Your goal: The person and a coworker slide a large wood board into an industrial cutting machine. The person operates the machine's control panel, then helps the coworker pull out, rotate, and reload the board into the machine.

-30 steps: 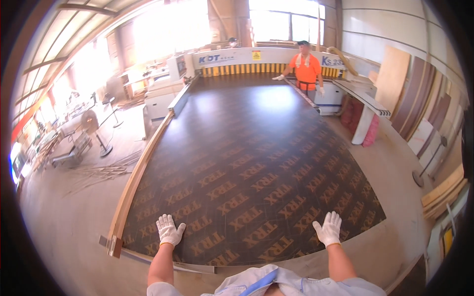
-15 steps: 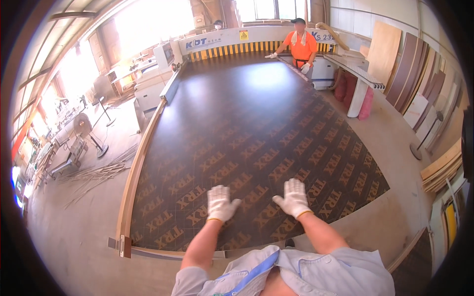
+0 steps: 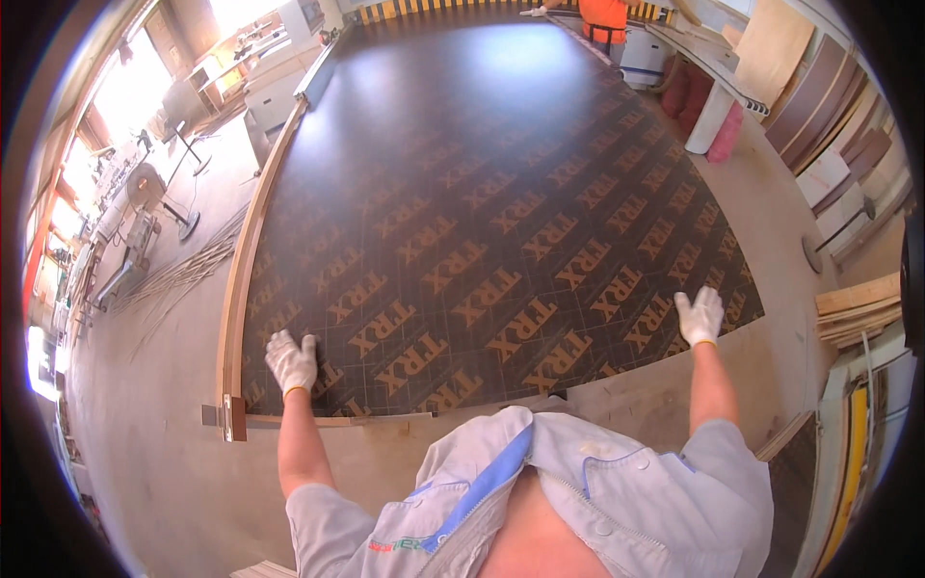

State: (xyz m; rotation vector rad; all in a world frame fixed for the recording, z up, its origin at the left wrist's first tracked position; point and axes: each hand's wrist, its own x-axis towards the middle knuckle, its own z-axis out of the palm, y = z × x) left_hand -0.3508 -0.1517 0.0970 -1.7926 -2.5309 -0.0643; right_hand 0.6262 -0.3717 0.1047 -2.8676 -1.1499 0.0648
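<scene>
A large dark brown printed sheet panel (image 3: 482, 183) fills the middle of the view. My left hand (image 3: 292, 358), in a white glove, rests spread on the sheet near its lower left corner, close to a long wooden fence rail (image 3: 249, 250). My right hand (image 3: 700, 316), also gloved in white, lies with fingers apart near the sheet's right front edge. Both forearms reach in from below, past my grey work shirt.
At the far end stands a machine with a yellow-and-black striped front (image 3: 405, 14) and a person in orange (image 3: 602, 19) at its right. A fan (image 3: 145, 183) and loose strips (image 3: 193, 260) lie left; boards (image 3: 858, 303) and leaning panels (image 3: 819, 116) are right.
My hands were closer together half a second ago and now are spread wide toward both sides. The view has tilted down, so the far machine and person now sit at the top edge.
</scene>
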